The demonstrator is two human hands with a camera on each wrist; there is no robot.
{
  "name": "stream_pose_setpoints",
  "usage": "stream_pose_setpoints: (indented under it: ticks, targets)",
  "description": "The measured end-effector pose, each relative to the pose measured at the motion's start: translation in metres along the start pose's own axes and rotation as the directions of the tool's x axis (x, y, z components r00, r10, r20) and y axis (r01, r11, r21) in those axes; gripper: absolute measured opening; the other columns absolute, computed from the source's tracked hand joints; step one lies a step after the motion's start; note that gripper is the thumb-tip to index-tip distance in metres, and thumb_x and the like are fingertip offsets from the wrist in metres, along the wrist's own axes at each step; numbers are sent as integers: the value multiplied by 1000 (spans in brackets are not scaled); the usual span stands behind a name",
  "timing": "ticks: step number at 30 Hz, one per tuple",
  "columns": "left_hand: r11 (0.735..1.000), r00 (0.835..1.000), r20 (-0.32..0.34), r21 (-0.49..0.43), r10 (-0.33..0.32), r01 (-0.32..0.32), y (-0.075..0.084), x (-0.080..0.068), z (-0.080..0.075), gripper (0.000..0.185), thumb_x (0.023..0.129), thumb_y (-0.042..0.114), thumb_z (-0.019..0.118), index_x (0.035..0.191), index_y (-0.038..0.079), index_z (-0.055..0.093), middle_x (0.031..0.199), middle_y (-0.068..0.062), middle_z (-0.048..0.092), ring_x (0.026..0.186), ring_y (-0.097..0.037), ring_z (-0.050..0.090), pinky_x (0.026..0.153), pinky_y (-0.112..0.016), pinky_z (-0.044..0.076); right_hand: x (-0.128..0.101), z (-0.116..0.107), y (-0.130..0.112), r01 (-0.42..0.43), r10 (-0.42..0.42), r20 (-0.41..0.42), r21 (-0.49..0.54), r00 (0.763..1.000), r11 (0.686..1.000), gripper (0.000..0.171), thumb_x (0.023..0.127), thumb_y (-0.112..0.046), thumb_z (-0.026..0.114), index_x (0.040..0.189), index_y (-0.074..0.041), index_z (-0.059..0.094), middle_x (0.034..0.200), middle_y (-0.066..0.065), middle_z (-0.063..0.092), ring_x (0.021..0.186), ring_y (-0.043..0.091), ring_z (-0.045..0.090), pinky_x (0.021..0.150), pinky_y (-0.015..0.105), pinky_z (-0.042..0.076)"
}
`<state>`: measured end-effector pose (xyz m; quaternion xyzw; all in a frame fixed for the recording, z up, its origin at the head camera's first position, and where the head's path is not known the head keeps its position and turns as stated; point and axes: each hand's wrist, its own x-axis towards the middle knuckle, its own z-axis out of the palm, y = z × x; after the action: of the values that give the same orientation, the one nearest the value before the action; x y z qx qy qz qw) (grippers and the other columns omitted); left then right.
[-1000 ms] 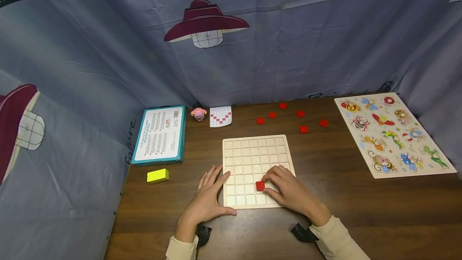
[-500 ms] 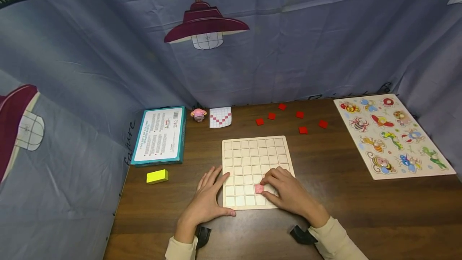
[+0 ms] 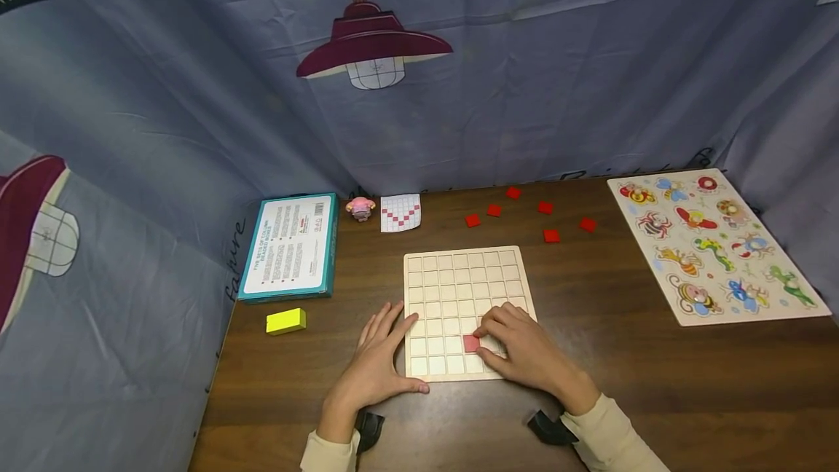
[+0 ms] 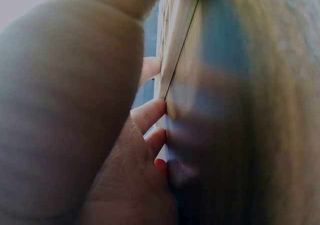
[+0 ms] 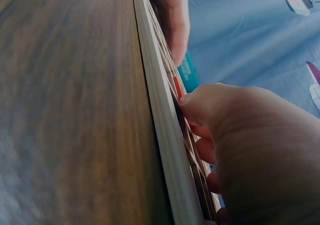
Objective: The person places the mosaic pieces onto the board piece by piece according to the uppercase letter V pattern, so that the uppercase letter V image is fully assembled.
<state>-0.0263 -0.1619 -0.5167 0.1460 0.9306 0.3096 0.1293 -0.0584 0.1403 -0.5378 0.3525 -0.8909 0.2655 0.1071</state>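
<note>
A pale wooden grid board (image 3: 447, 290) lies on the table in front of me. My left hand (image 3: 372, 363) spreads along its left side, with fingertips at the left edge and the thumb by the near left corner. Over the right part of the board, my right hand (image 3: 524, 352) pinches a red square tile (image 3: 470, 344) between thumb and fingers. That tile sits in the grid near the board's front. In the right wrist view, the thumb (image 5: 215, 102) touches the red tile (image 5: 178, 87). The hand hides several cells around it.
Several loose red tiles (image 3: 551, 237) lie behind the board. A small pattern card (image 3: 400, 212) and pink figure (image 3: 360, 208) stand at the back. Left are a teal box (image 3: 288, 246) and yellow block (image 3: 285, 321); right, an insect puzzle board (image 3: 714, 246).
The red tile has shifted slightly toward me and lies down in the grid, with the right hand following it. The left hand has stayed in place.
</note>
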Motion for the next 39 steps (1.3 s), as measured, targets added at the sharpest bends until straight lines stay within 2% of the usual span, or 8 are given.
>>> stream_pose_setpoints:
  ticks: [11, 15, 19, 22, 25, 30, 35, 39]
  targets:
    - [1000, 1000, 1, 10, -8, 8, -1, -2, 1, 120, 58, 62, 92, 159, 27, 37, 171, -3, 21, 160, -31, 9, 127, -60, 11, -1, -6, -3, 11, -11, 10, 6, 1000, 1000, 22, 81, -28, 85, 97, -23, 72, 97, -13, 62, 95, 8, 56, 88, 31, 50]
    - [1000, 1000, -2, 8, -1, 1, -1, -3, 1, 120, 58, 61, 92, 159, 26, 37, 171, -4, 21, 160, -33, 10, 126, -61, 12, -2, -14, 4, -22, 22, 9, 62, 1000, 998, 26, 80, -30, 87, 99, -21, 73, 101, -11, 64, 97, 8, 60, 88, 32, 52]
    - [1000, 1000, 0, 1, 3, -3, -1, -1, 1, 121, 58, 62, 91, 159, 26, 36, 171, -4, 20, 160, -32, 9, 126, -61, 12, -11, -34, 32, -178, 182, -23, 110, 983, 978, 36, 76, -30, 90, 107, -19, 75, 109, -8, 66, 104, 12, 62, 90, 35, 52]
    - [1000, 1000, 3, 4, 2, -2, 0, 0, 0, 121, 58, 62, 91, 159, 27, 36, 172, -3, 20, 160, -31, 9, 127, -60, 11, -22, -51, 64, -316, 323, -54, 116, 945, 942, 46, 78, -31, 90, 118, -18, 74, 115, -4, 67, 108, 16, 62, 92, 34, 49]
    - [1000, 1000, -4, 1, 8, -8, 1, 0, -1, 120, 58, 60, 92, 159, 25, 37, 171, -4, 21, 160, -32, 10, 126, -61, 12, -30, -60, 95, -399, 412, -104, 129, 905, 908, 54, 81, -28, 88, 129, -14, 69, 119, 2, 68, 109, 22, 61, 92, 27, 45]
    - [1000, 1000, -16, 2, 18, -18, 0, -2, -1, 119, 58, 59, 93, 158, 24, 39, 171, -5, 22, 159, -35, 11, 125, -63, 13, -25, -64, 128, -442, 456, -154, 115, 877, 889, 62, 84, -25, 85, 138, -7, 62, 120, 13, 66, 107, 31, 62, 91, 37, 47]
    - [1000, 1000, -14, 1, 15, -15, -1, -2, 0, 119, 58, 59, 93, 158, 24, 39, 171, -5, 22, 159, -35, 11, 125, -64, 13, -10, -65, 146, -455, 464, -141, 92, 874, 886, 65, 84, -26, 85, 140, -3, 59, 121, 19, 64, 113, 39, 59, 97, 58, 44]
    - [1000, 1000, -10, -4, 18, -18, -1, -2, 1, 119, 59, 59, 93, 158, 24, 38, 171, -6, 22, 159, -35, 12, 124, -64, 13, -2, -65, 158, -461, 465, -116, 64, 878, 885, 65, 87, -27, 82, 141, -1, 57, 122, 20, 63, 116, 41, 56, 100, 61, 42]
